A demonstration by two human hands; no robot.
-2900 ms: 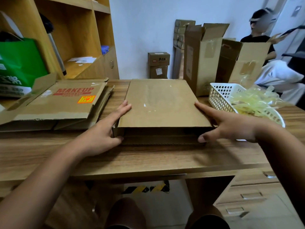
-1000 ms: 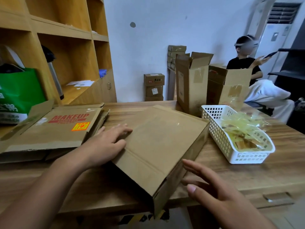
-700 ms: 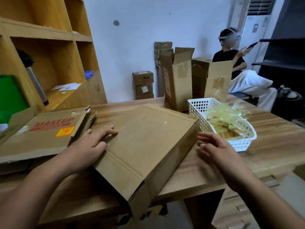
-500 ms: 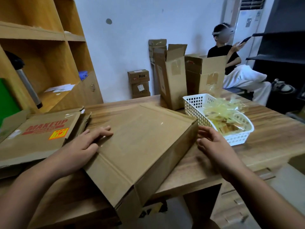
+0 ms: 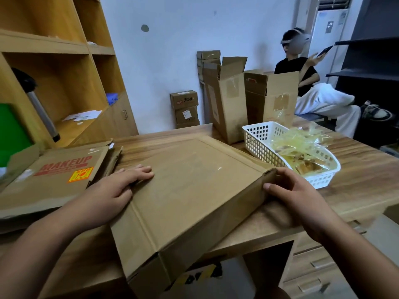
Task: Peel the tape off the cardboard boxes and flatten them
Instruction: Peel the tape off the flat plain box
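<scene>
A flat brown cardboard box (image 5: 190,186) lies at an angle on the wooden desk (image 5: 358,182), one corner hanging over the front edge. Clear tape glints on its top face. My left hand (image 5: 114,190) rests palm down on the box's left edge, fingers spread flat. My right hand (image 5: 295,193) grips the box's right corner, thumb on the side wall and fingers curled over the top edge. A stack of flattened boxes (image 5: 56,175) with red MAKEUP print lies to the left.
A white plastic basket (image 5: 261,141) with crumpled peeled tape sits right of the box. Two upright open boxes (image 5: 228,100) stand behind it. Wooden shelves (image 5: 64,61) rise at the left. A person (image 5: 302,72) sits at the back right. Small boxes (image 5: 185,108) stand on the floor.
The box has been turned from square-on to a diagonal, one corner past the desk edge. My right hand moved from the air onto the box's right corner and closed on it.
</scene>
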